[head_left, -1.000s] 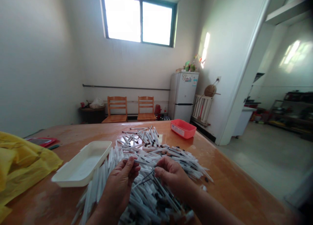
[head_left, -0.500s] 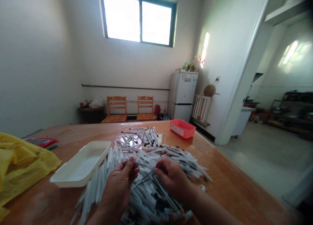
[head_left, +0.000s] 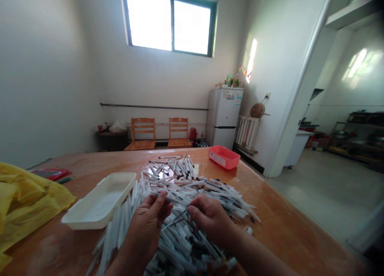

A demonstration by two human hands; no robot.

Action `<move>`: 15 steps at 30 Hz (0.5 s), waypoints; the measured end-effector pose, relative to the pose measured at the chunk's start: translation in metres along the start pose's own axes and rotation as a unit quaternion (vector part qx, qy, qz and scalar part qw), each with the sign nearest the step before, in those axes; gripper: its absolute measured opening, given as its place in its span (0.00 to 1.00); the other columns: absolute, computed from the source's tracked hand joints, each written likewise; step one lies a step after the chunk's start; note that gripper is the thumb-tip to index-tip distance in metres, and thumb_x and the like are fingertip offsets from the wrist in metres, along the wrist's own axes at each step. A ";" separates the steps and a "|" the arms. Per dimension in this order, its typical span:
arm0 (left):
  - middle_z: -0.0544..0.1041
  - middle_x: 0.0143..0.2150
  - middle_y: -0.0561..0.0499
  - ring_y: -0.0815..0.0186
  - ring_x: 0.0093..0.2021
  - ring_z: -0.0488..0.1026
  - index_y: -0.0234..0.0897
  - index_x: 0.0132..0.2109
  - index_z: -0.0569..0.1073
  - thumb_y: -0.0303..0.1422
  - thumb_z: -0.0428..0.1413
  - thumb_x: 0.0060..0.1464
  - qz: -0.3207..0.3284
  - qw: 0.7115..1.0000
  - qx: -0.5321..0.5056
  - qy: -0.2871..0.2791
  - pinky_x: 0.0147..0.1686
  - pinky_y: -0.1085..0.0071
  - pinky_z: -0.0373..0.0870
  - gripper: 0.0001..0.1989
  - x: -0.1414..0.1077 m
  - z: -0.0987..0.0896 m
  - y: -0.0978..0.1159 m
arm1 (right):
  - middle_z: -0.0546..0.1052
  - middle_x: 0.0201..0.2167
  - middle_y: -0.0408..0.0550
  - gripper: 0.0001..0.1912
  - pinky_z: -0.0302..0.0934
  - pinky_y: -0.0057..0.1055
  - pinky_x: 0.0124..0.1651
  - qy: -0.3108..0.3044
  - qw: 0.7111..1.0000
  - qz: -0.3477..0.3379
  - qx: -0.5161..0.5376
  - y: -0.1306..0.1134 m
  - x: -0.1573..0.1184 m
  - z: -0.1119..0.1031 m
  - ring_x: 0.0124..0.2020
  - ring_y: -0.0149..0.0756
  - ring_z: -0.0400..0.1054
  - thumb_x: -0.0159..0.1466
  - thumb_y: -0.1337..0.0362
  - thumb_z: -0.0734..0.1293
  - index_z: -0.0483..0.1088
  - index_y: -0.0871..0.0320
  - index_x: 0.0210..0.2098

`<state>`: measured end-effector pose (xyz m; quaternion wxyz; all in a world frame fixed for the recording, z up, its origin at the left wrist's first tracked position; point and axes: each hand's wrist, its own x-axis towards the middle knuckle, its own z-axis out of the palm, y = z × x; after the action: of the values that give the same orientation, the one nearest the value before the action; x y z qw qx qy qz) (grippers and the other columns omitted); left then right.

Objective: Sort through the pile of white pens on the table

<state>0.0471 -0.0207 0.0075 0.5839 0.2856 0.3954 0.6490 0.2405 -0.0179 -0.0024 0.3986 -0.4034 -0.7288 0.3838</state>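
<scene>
Over a pile of white pen barrels (head_left: 177, 238), both of my hands are at work. My left hand (head_left: 147, 220) is closed in a pinch, thumb on top, round a whitish pen barrel (head_left: 154, 193) that its fingers mostly cover. Facing it from the right, my right hand (head_left: 210, 216) pinches a thin dark ink refill (head_left: 181, 216), which slants down to the left toward the left fingers. More dark refills and black parts lie among the barrels below, partly hidden by the right hand. Finished-looking pens (head_left: 183, 167) with dark tips lie farther back.
A cream plastic tray (head_left: 99, 206) stands left of the pile, and a red plastic basket (head_left: 224, 157) at the table's far right. Yellow plastic (head_left: 33, 204) covers the left edge. Two wooden chairs (head_left: 143, 134) and a fridge (head_left: 225, 116) are beyond the table.
My right hand has shifted very slightly, with the refill still pinched. My left hand has barely turned; its fingertips sit a touch farther right. The pile and trays look the same.
</scene>
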 end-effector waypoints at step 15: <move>0.76 0.31 0.53 0.72 0.29 0.75 0.35 0.33 0.73 0.30 0.65 0.52 -0.002 0.998 0.009 0.068 0.30 0.78 0.74 0.07 0.003 -0.002 0.002 | 0.76 0.36 0.45 0.06 0.59 0.29 0.42 0.047 0.973 -0.103 -0.199 0.000 0.003 -0.008 0.37 0.35 0.69 0.67 0.64 0.64 0.72 0.56 0.42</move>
<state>0.0444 -0.0179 0.0076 0.5547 0.2448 0.4407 0.6620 0.2462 -0.0129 0.0015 0.3816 -0.4153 -0.8083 0.1688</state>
